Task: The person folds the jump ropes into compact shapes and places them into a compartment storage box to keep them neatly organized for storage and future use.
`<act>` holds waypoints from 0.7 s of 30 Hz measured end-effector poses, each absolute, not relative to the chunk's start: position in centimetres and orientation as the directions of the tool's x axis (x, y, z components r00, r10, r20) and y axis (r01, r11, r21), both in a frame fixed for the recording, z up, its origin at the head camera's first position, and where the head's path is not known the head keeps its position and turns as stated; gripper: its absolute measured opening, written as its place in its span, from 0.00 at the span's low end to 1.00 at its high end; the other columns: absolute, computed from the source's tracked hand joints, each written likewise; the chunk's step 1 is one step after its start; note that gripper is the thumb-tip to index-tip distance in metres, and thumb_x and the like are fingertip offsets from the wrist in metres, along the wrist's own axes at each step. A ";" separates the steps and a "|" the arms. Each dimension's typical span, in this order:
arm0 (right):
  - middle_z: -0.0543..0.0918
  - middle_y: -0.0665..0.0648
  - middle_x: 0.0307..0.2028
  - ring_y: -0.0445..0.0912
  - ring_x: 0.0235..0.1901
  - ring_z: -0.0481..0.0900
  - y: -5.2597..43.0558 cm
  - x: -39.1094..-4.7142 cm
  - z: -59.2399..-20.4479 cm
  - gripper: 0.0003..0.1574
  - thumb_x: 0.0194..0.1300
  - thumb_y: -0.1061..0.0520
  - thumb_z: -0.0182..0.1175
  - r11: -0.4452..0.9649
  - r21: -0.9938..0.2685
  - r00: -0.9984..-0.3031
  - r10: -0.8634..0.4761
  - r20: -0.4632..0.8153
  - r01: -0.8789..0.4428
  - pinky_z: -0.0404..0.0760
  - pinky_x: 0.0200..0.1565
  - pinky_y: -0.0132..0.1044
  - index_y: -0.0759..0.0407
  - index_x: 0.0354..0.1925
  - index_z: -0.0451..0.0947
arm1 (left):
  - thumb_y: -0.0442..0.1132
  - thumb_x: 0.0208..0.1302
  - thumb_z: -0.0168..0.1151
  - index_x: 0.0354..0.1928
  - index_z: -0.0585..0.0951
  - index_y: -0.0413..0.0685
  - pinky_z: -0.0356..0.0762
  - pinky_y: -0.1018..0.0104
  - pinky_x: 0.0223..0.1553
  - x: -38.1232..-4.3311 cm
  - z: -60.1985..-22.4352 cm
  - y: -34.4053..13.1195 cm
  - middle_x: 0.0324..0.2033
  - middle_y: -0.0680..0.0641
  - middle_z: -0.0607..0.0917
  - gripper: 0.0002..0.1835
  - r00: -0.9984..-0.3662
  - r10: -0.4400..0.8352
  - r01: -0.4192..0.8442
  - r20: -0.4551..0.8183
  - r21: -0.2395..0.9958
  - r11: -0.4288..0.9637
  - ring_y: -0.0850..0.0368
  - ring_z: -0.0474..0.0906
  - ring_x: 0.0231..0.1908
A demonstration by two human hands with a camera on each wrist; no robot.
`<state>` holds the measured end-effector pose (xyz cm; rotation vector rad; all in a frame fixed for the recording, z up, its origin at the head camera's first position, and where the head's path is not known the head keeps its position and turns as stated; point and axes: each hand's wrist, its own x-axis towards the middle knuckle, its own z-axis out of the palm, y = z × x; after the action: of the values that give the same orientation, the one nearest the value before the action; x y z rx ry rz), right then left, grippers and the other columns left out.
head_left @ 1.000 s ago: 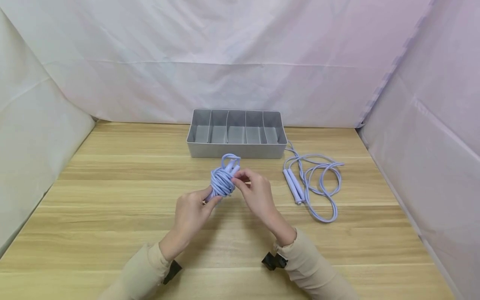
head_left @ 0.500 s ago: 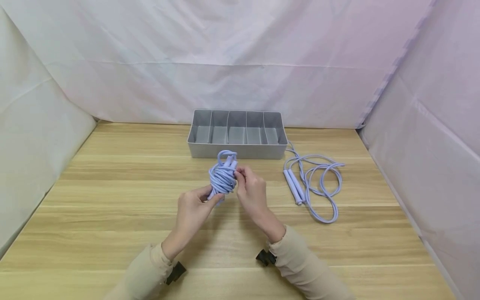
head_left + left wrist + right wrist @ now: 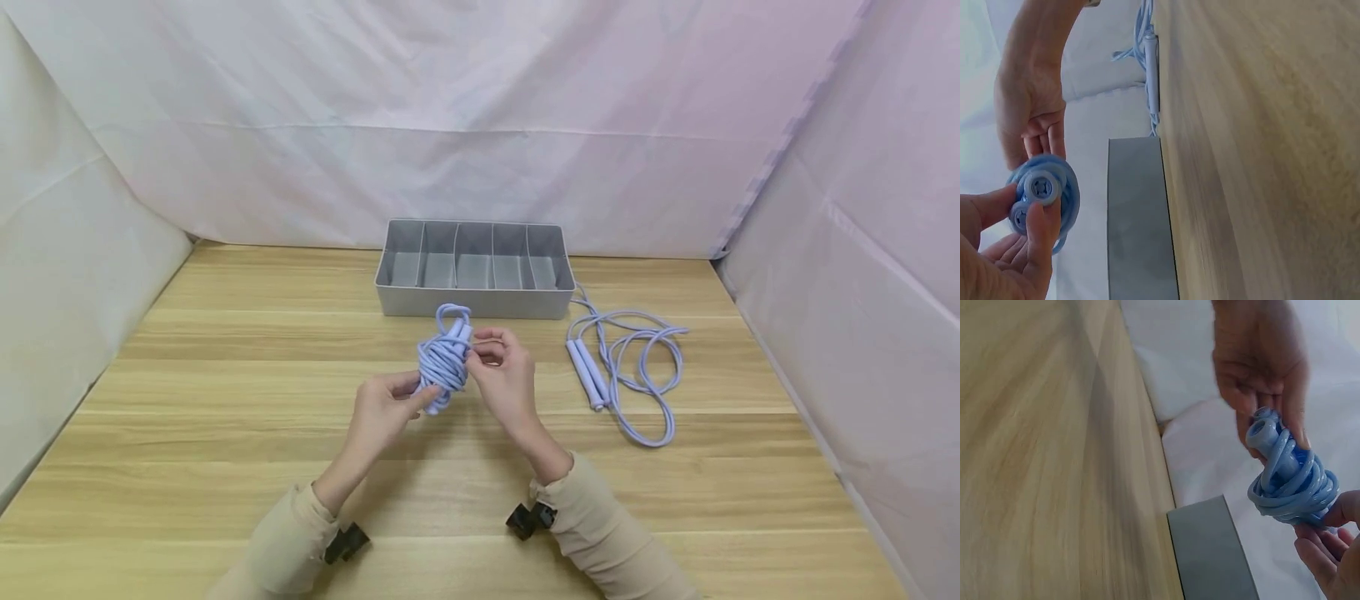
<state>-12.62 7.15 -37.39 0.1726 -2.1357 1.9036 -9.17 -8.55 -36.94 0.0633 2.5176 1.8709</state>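
A light-blue jump rope (image 3: 442,365) is held up above the table, its cord wound several times round its two handles, with a loop standing out at the far end. My left hand (image 3: 378,412) grips the near handle ends between thumb and fingers; the round end caps face the camera in the left wrist view. At the bundle's right side my right hand (image 3: 504,379) pinches with thumb and index finger, the other fingers bent loosely above. In the right wrist view, the right thumb and fingertips (image 3: 1316,556) meet at the coil's far end, where the wound cord (image 3: 1294,494) bunches.
Behind the hands stands a grey box (image 3: 476,303) with several compartments. A second light-blue jump rope (image 3: 587,375) lies loose to its right, handles side by side, cord in wide loops. White cloth (image 3: 480,167) hangs behind and at both sides of the wooden table (image 3: 187,400).
The bundle has tilted slightly and its near handle ends show more below the left thumb. My right hand has shifted a little left, its upper fingers now raised off the bundle.
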 end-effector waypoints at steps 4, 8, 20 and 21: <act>0.82 0.70 0.28 0.40 0.25 0.79 7.6 -12.9 -37.1 0.13 0.50 0.75 0.58 0.048 -0.973 -0.971 0.068 0.227 -0.224 0.79 0.31 0.27 0.75 0.38 0.72 | 0.32 0.57 0.60 0.47 0.76 0.26 0.81 0.58 0.32 -9.9 -36.8 -9.6 0.35 0.36 0.84 0.18 -0.977 0.151 -0.131 -0.151 0.982 0.134 0.61 0.81 0.27; 0.80 0.72 0.29 0.36 0.24 0.78 8.2 -13.0 -37.0 0.12 0.53 0.74 0.58 -0.018 -0.974 -0.974 -0.005 0.225 -0.225 0.79 0.31 0.28 0.76 0.39 0.71 | 0.33 0.60 0.57 0.50 0.72 0.23 0.79 0.69 0.31 -10.3 -36.7 -10.7 0.31 0.47 0.85 0.20 -0.938 0.237 -0.246 -0.253 0.968 0.056 0.64 0.80 0.28; 0.80 0.42 0.22 0.35 0.26 0.77 8.7 -13.2 -37.0 0.15 0.59 0.75 0.50 -0.225 -0.974 -0.981 -0.177 0.079 -0.037 0.77 0.37 0.27 0.81 0.45 0.64 | 0.34 0.62 0.54 0.51 0.69 0.23 0.77 0.73 0.30 -10.3 -37.5 -11.0 0.27 0.56 0.84 0.20 -0.915 0.312 -0.283 -0.257 0.958 -0.042 0.65 0.78 0.27; 0.81 0.42 0.23 0.35 0.27 0.78 8.7 -13.2 -36.9 0.16 0.60 0.74 0.50 -0.250 -0.968 -0.980 -0.197 0.037 0.014 0.77 0.39 0.28 0.81 0.47 0.63 | 0.34 0.62 0.54 0.51 0.69 0.23 0.77 0.73 0.30 -10.4 -37.6 -11.1 0.27 0.56 0.85 0.20 -0.917 0.315 -0.270 -0.246 0.962 -0.033 0.65 0.79 0.27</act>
<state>-13.18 8.71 -36.88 0.2466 -1.9980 2.5839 -10.39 -11.11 -37.57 0.0471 1.8551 2.0054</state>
